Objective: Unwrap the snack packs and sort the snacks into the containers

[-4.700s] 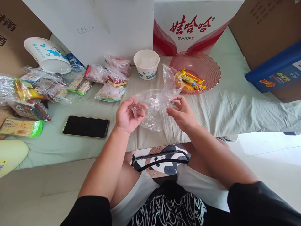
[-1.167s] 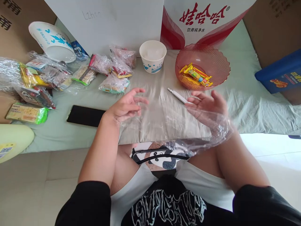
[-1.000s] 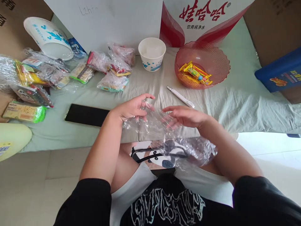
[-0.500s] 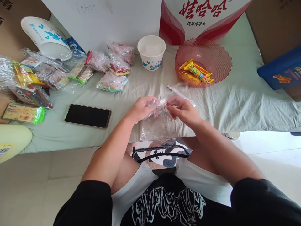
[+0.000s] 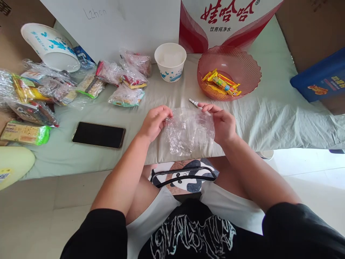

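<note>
A clear plastic bag [image 5: 187,131] is stretched between my two hands above the front of the cloth-covered surface. My left hand [image 5: 155,122] pinches its upper left corner. On the other side my right hand [image 5: 221,120] grips the right edge, its fingers partly behind the film. The bag looks crinkled and flat, with nothing I can make out inside. Just beyond my right fingers lies a white pen-like tool [image 5: 194,103], mostly covered by the hand and bag. A pink ribbed bowl [image 5: 242,64] holding several yellow-wrapped snacks [image 5: 221,82] stands behind my right hand.
A white paper tub [image 5: 170,64] stands at the back, and another tub [image 5: 51,46] lies tipped at the left. Several plastic-wrapped snacks [image 5: 126,94] spread across the left side. A phone [image 5: 99,135] lies near the front. Large boxes [image 5: 226,25] line the back.
My hands have moved apart, spreading the bunched plastic bag out flat between them. The pen-like tool is now more covered by my right hand. The view has shifted slightly.
</note>
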The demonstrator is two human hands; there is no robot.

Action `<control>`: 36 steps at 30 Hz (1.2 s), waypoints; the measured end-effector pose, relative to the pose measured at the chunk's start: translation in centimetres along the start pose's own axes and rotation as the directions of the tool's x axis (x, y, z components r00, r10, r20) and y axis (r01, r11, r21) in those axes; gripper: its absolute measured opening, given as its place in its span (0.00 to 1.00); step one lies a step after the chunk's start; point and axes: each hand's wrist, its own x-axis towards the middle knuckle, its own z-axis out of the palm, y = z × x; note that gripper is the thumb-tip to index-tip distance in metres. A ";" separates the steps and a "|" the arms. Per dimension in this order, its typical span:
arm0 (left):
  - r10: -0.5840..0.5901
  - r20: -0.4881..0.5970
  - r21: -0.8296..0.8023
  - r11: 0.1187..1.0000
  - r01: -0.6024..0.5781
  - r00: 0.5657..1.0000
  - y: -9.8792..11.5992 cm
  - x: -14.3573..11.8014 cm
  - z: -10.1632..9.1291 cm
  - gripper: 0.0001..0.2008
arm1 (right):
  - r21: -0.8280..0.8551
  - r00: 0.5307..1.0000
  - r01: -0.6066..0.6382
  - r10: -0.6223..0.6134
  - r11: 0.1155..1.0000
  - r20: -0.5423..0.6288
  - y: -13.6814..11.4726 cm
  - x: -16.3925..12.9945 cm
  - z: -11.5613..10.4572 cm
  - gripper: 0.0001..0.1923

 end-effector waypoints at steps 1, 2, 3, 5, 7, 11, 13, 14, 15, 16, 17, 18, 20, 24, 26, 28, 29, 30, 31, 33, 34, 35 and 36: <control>0.033 -0.007 0.061 0.998 -0.033 0.999 -0.1 0.0 0.0 0.12 | 0.025 1.000 -0.001 0.001 1.000 -0.007 0.0 0.0 0.0 0.20; 0.067 -0.011 0.111 0.992 -0.066 0.998 -0.2 -0.1 0.0 0.12 | 0.030 1.000 -0.016 0.016 0.999 -0.007 0.1 0.0 0.0 0.23; 0.098 -0.014 0.138 0.986 -0.095 0.995 -0.2 -0.2 0.0 0.13 | 0.012 0.999 -0.047 0.047 0.999 0.004 0.2 0.0 -0.1 0.26; 0.140 -0.048 0.099 0.986 -0.134 0.989 0.0 -0.5 0.1 0.18 | -0.058 0.991 -0.123 0.126 0.991 0.050 0.4 -0.1 -0.1 0.35; 0.104 -0.060 -0.012 0.994 -0.105 0.993 0.1 -0.7 0.1 0.25 | -0.109 0.983 -0.142 0.153 0.984 0.099 0.6 -0.3 -0.1 0.38; -0.221 0.183 -0.104 0.965 0.242 0.958 0.0 -0.8 0.4 0.27 | -0.042 0.998 -0.015 0.017 0.999 0.061 0.4 -0.5 0.4 0.36; -0.280 0.220 -0.075 0.950 0.302 0.934 -0.1 -0.8 0.7 0.21 | -0.001 0.998 0.009 -0.009 1.000 0.056 0.3 -0.5 0.5 0.32; -0.269 0.201 -0.066 0.956 0.287 0.942 -0.1 -0.8 0.8 0.18 | -0.016 0.996 -0.009 0.011 1.000 0.088 0.2 -0.5 0.5 0.29; -0.249 0.179 -0.056 0.963 0.263 0.952 -0.1 -0.8 0.8 0.17 | -0.061 0.990 -0.037 0.045 0.997 0.135 0.2 -0.5 0.4 0.25; -0.236 0.168 -0.038 0.969 0.246 0.957 0.0 -0.9 0.8 0.16 | -0.122 0.980 -0.062 0.084 0.991 0.181 0.3 -0.6 0.3 0.23; -0.235 0.171 -0.009 0.971 0.240 0.957 0.1 -1.0 0.7 0.16 | -0.184 0.969 -0.081 0.120 0.980 0.214 0.4 -0.6 0.3 0.21; -0.238 0.183 0.021 0.971 0.238 0.954 0.2 -1.0 0.5 0.17 | -0.231 0.961 -0.094 0.149 0.968 0.231 0.4 -0.7 0.2 0.20; -0.224 0.201 0.040 0.975 0.221 0.954 0.5 -1.2 0.1 0.18 | -0.234 0.963 -0.106 0.158 0.966 0.216 0.6 -0.9 0.2 0.19; -0.093 0.128 -0.127 0.986 0.109 0.987 1.3 -1.3 -0.3 0.14 | -0.034 0.985 -0.096 0.100 0.995 0.137 0.2 -1.2 0.7 0.18; -0.050 0.097 -0.184 0.981 0.067 0.994 1.6 -1.2 -0.3 0.11 | 0.037 0.984 -0.097 0.090 0.995 0.154 -0.3 -1.1 0.8 0.17; -0.017 0.071 -0.154 0.988 0.027 0.997 1.7 -1.1 -0.3 0.16 | 0.012 0.971 -0.115 0.110 0.993 0.214 -0.6 -0.9 0.5 0.22; 0.000 0.060 -0.090 0.996 0.006 0.998 1.7 -1.0 -0.3 0.18 | -0.045 0.964 -0.118 0.125 0.992 0.236 -0.7 -0.7 0.3 0.26; 0.017 0.053 0.000 1.000 -0.017 0.998 1.5 -0.8 -0.4 0.18 | -0.131 0.959 -0.115 0.144 0.985 0.244 -0.6 -0.6 0.1 0.29; 0.035 0.055 0.100 0.994 -0.041 0.998 1.3 -0.7 -0.4 0.16 | -0.233 0.959 -0.107 0.162 0.967 0.231 -0.4 -0.6 -0.1 0.29; 0.058 0.061 0.262 0.962 -0.072 0.996 0.6 -0.4 -0.5 0.07 | -0.391 0.976 -0.094 0.162 0.915 0.143 0.1 -0.4 -0.4 0.21; 0.081 0.039 0.305 0.948 -0.089 0.996 0.2 -0.2 -0.6 0.09 | -0.420 0.986 -0.094 0.142 0.903 0.082 0.4 -0.4 -0.5 0.18; 0.126 -0.016 0.326 0.938 -0.114 0.992 -0.1 -0.1 -0.6 0.13 | -0.416 0.994 -0.091 0.111 0.905 0.023 0.7 -0.4 -0.5 0.22; 0.183 -0.091 0.342 0.929 -0.142 0.979 -0.4 0.0 -0.5 0.16 | -0.395 0.997 -0.077 0.069 0.916 -0.034 0.9 -0.4 -0.4 0.27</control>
